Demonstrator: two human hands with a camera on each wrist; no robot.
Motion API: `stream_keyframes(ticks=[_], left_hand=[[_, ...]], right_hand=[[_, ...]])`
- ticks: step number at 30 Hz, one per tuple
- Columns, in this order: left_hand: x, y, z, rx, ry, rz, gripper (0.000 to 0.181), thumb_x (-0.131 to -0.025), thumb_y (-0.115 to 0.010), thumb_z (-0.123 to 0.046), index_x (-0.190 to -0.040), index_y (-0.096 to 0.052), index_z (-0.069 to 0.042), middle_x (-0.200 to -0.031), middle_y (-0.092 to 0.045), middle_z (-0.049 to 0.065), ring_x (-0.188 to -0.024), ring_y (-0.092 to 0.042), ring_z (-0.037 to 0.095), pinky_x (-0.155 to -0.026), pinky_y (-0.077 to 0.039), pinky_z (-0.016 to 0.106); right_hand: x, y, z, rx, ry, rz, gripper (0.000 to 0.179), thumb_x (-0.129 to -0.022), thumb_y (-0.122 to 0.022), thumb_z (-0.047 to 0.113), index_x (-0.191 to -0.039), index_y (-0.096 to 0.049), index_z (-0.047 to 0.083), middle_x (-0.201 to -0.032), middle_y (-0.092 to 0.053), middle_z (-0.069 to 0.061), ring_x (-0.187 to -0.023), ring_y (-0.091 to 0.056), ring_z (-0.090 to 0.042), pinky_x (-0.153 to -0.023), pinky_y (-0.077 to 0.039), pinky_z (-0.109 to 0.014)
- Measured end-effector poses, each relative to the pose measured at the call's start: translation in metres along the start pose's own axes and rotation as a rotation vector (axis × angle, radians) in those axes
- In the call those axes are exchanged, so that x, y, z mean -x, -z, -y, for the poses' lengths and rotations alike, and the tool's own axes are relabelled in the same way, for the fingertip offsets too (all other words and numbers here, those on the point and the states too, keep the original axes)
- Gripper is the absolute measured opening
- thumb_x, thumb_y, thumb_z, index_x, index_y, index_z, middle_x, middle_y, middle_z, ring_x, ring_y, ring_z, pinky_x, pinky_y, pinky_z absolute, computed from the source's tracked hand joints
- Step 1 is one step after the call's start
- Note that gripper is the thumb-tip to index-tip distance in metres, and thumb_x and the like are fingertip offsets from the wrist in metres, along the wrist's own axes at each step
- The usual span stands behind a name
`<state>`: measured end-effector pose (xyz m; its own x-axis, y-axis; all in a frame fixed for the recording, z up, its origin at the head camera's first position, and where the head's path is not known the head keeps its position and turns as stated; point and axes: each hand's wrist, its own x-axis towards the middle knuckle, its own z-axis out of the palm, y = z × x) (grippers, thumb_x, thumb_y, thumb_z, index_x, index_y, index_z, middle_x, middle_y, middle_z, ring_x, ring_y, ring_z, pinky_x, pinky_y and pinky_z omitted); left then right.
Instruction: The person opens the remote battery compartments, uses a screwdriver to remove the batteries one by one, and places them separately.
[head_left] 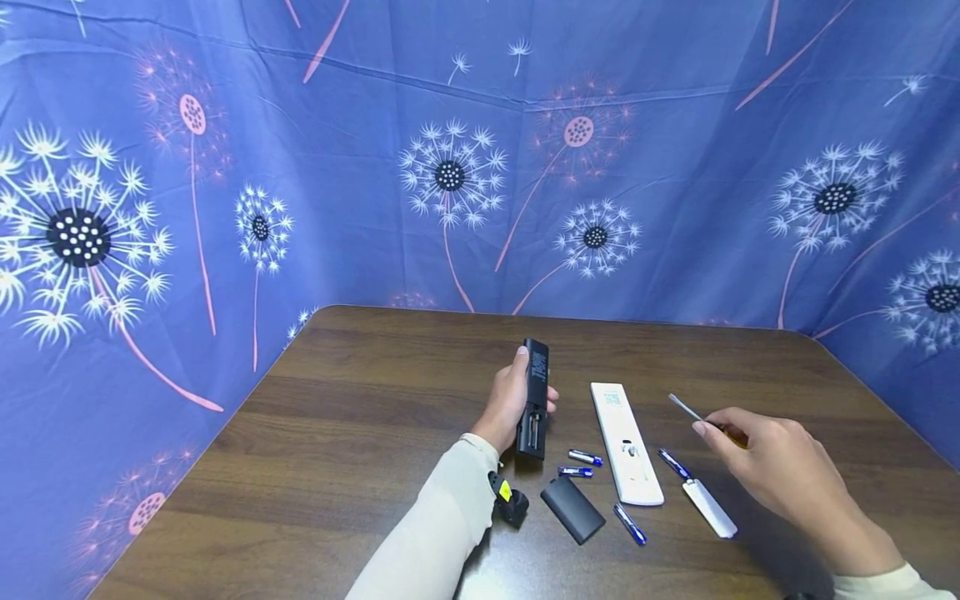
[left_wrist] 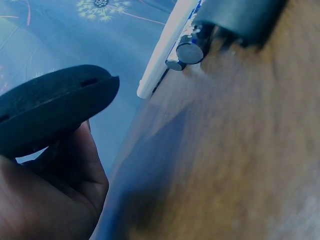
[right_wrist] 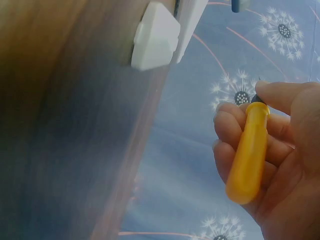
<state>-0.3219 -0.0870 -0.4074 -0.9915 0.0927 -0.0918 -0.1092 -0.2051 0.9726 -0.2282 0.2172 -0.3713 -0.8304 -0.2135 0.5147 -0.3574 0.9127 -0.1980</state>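
My left hand [head_left: 506,406] grips a black remote control [head_left: 537,375] above the table, its back facing up. The battery bay at the remote's near end lies uncovered, with metal contacts showing inside. Over on the right, my right hand [head_left: 783,462] pinches a screwdriver between thumb and fingers. Its yellow handle [right_wrist: 247,155] shows fully in the right wrist view, and the metal shaft points left and away in the head view. Between the hands a white remote control [head_left: 618,421] lies back up on the table, its battery bay uncovered too.
A black battery cover [head_left: 572,510] lies nearest the left wrist. Blue-and-silver batteries rest around the white remote: two [head_left: 575,472] to its left, one [head_left: 630,524] in front, one [head_left: 675,463] to its right. A white cover [head_left: 710,508] touches the right one. A dandelion-print cloth [head_left: 480,167] hangs behind the table.
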Motion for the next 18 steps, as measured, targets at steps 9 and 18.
stream_keyframes(ticks=[9,18], left_hand=[[-0.001,0.0,0.0,0.016,-0.01,-0.01,0.064,-0.106,-0.03,-0.056,-0.112,-0.06,0.0,-0.077,-0.071,0.012,-0.059,-0.066,0.018,-0.056,-0.05,0.029],[-0.001,0.0,0.001,0.008,-0.004,-0.003,0.063,-0.106,-0.031,-0.056,-0.113,-0.06,-0.001,-0.078,-0.071,0.012,-0.061,-0.067,0.019,-0.057,-0.05,0.03]], right_hand=[[-0.002,0.003,-0.014,0.024,-0.055,0.099,0.017,-0.095,-0.07,0.038,-0.087,-0.07,0.023,-0.065,-0.051,0.014,-0.058,-0.045,-0.011,-0.05,-0.031,-0.034],[-0.001,0.007,-0.022,0.013,-0.135,0.221,0.025,-0.098,-0.064,0.044,-0.089,-0.069,0.021,-0.068,-0.054,0.009,-0.061,-0.047,-0.014,-0.052,-0.032,-0.035]])
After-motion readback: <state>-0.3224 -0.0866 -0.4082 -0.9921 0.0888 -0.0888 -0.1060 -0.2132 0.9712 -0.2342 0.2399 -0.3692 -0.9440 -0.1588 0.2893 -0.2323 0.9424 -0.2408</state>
